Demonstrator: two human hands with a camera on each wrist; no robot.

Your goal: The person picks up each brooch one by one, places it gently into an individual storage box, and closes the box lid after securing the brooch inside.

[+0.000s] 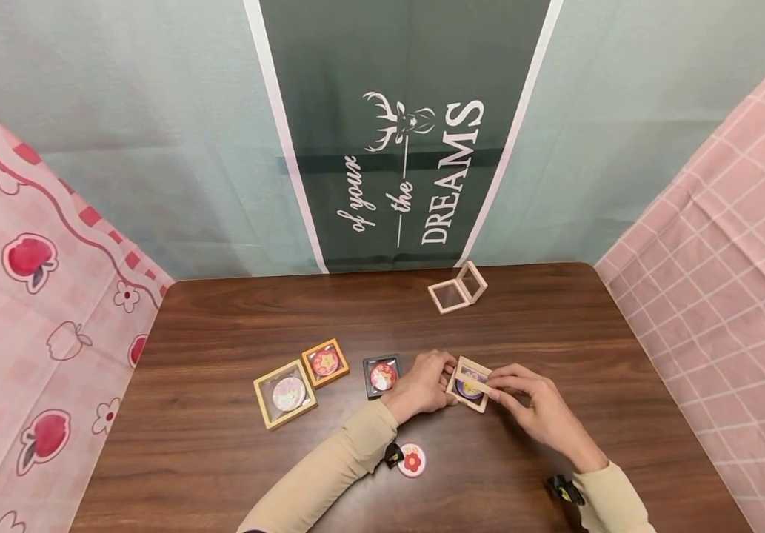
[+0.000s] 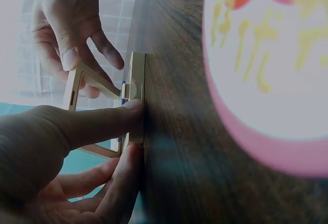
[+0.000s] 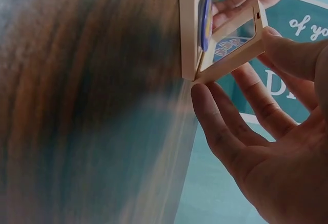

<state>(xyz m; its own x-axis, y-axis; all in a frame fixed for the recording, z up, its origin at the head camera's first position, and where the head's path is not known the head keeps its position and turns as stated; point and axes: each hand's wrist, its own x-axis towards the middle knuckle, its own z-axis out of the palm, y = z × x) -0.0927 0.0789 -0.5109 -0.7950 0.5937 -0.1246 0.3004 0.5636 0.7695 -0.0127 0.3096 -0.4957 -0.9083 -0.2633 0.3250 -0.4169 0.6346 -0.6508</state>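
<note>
A cream hinged display frame stands half open on the table between the two hands. Inside its base lies a round purple-rimmed badge with a yellow design. My left hand holds the base from the left, thumb on its side edge and fingers round the corner. On the other side, my right hand pinches the tilted lid, its thumb on the raised edge and fingers behind. One right fingertip is close by the hinge corner. The lid's window is transparent.
Left of the hands are a black frame, an orange frame and a larger yellow frame, each with a badge inside. Near the back edge an open pale pink frame stands. A loose flower badge lies beside the left sleeve.
</note>
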